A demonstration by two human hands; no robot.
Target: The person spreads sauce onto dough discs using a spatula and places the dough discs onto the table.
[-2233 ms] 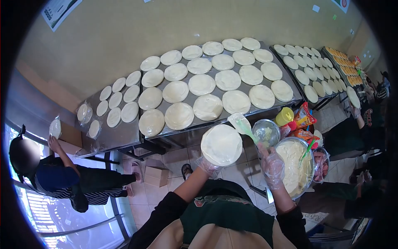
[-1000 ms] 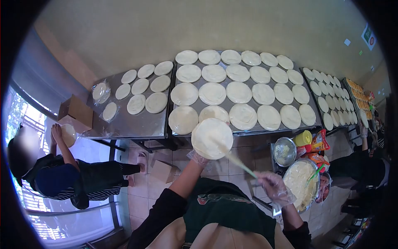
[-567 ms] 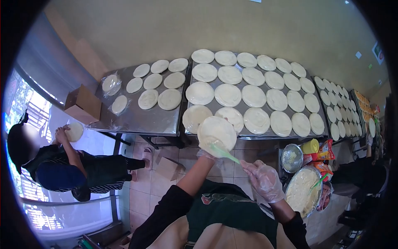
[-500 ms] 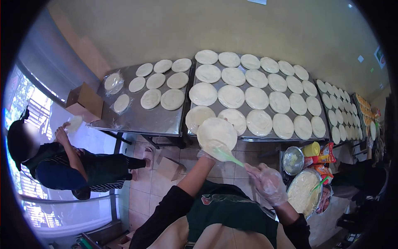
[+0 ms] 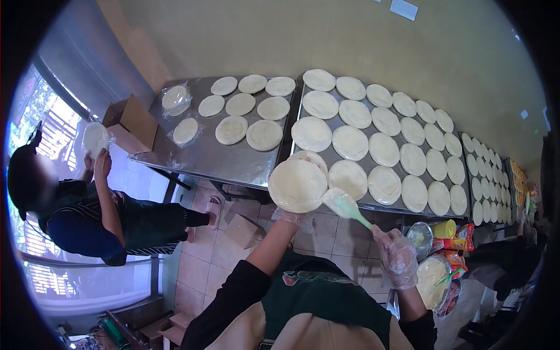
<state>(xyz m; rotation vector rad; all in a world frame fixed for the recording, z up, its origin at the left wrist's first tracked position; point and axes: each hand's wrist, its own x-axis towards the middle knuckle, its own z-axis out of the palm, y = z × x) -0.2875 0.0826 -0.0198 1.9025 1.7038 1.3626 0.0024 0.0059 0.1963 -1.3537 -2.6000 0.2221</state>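
Looks like a food-prep rm. or small commercial kitchen — metal-topped tables (image 5: 204, 162) along the wall (image 5: 233, 35) w/ rows of pale, dough-like rounds (image 5: 311, 134), a lg. bowl of creamy mix (image 5: 431, 281) near right, bright pkts. (image 5: 462, 238) beyond, clear plastic gloves (image 5: 400, 265), tiled flr. (image 5: 192, 268)

I see harsh, blue-tinged daylight burning out the window (image 5: 51, 125) on my left, while the wall (image 5: 326, 38) sits in softer, dimmer light. Pale sheen streaks the metal table (image 5: 201, 154). The wide lens bends everything outward, black rims the view, and the far right turns murky.
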